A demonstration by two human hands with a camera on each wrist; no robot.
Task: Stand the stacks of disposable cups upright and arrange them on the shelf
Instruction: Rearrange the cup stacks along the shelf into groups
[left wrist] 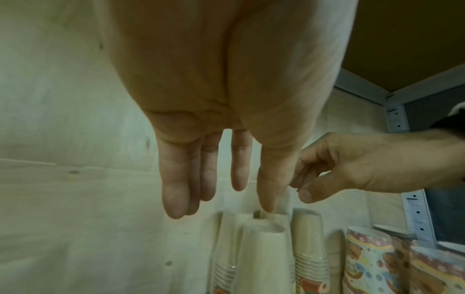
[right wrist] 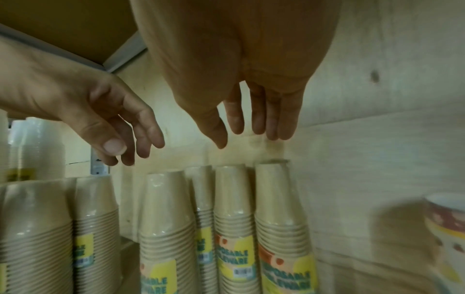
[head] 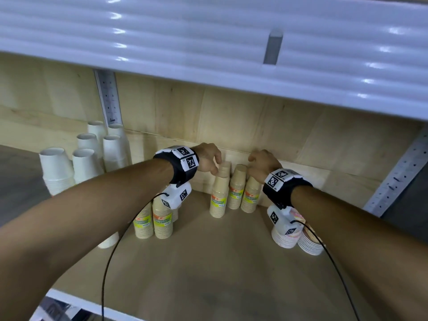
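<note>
Both hands hover over a cluster of kraft-brown cup stacks (head: 225,191) standing upside down at the back of the wooden shelf (head: 208,262) — each stack sleeved in clear wrap with a yellow label. The left hand (head: 208,158) and right hand (head: 262,163) hang with fingers loose and spread, gripping nothing. White cup stacks (head: 92,154) stand far left.

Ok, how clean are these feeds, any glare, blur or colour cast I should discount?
Head view: sharp, with glare streaks on the white upper shelf and wide-angle bending at the edges. Left wrist view: greenish cast, palm of the left hand close and soft, kraft cups blurred. Right wrist view: same cast, labels partly legible, patterned cup smeared at the edge.
</note>
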